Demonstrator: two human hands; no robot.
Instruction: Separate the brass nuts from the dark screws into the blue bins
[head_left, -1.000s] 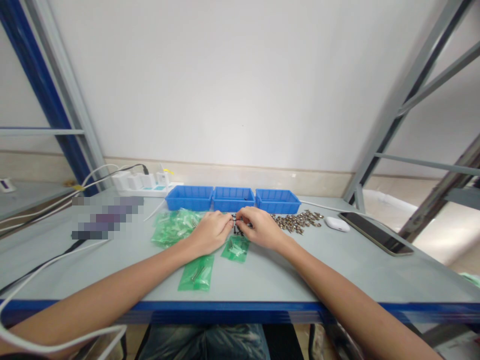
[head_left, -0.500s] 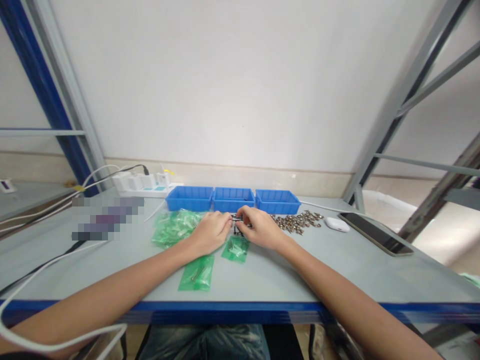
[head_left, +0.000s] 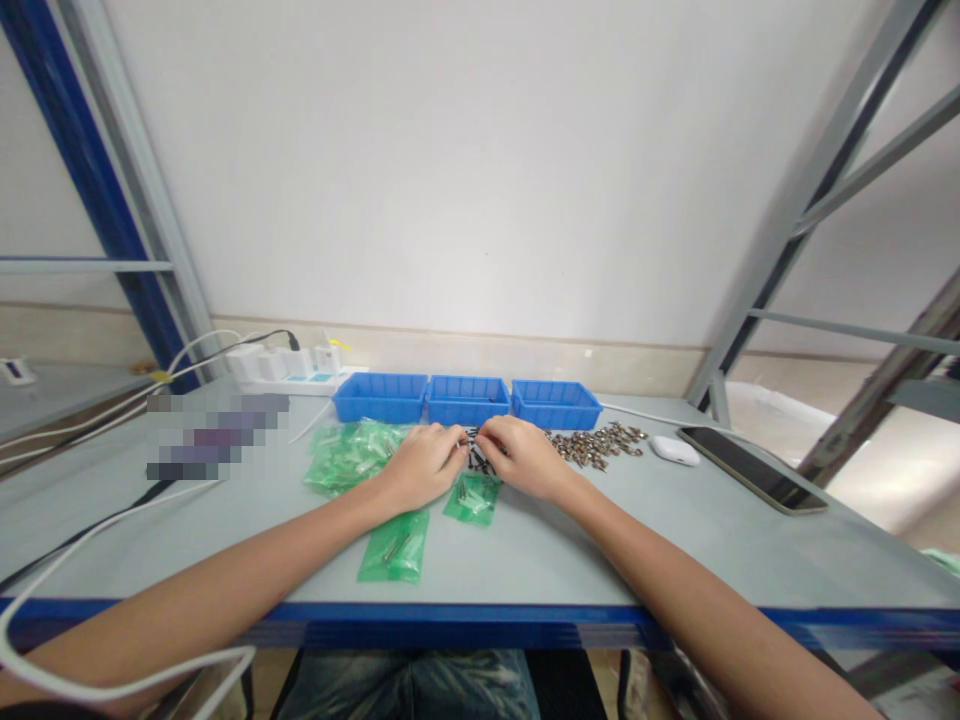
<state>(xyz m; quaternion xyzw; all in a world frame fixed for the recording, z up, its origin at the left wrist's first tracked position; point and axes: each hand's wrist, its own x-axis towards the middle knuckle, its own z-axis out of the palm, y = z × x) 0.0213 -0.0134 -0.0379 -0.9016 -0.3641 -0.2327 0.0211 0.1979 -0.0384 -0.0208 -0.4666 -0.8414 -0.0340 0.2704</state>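
Note:
My left hand (head_left: pixel 426 466) is closed beside a small pile of dark screws (head_left: pixel 480 462), its thumb and fingertips pressed together; what they hold is too small to name. Facing it from the right, my right hand (head_left: pixel 519 455) pinches at the pile's other side, its fingertips' contents also unclear. A small green bag with screws (head_left: pixel 472 498) lies just below the pile. Another green bag (head_left: pixel 393 548) rests nearer the front edge. Left of my left hand is a heap of green bags (head_left: pixel 345 455). Shiny metal parts (head_left: pixel 600 443) are spread right of my right hand.
Three blue bins, left (head_left: pixel 380 398), middle (head_left: pixel 468 400) and right (head_left: pixel 556 405), line the back. A white case (head_left: pixel 675 450) and a phone (head_left: pixel 750 470) lie at right. A power strip (head_left: pixel 289 385) with cables is at back left.
My right fingers have closed and lowered a little toward the dark screws. My left hand has barely moved. More of the dark pile shows between the hands.

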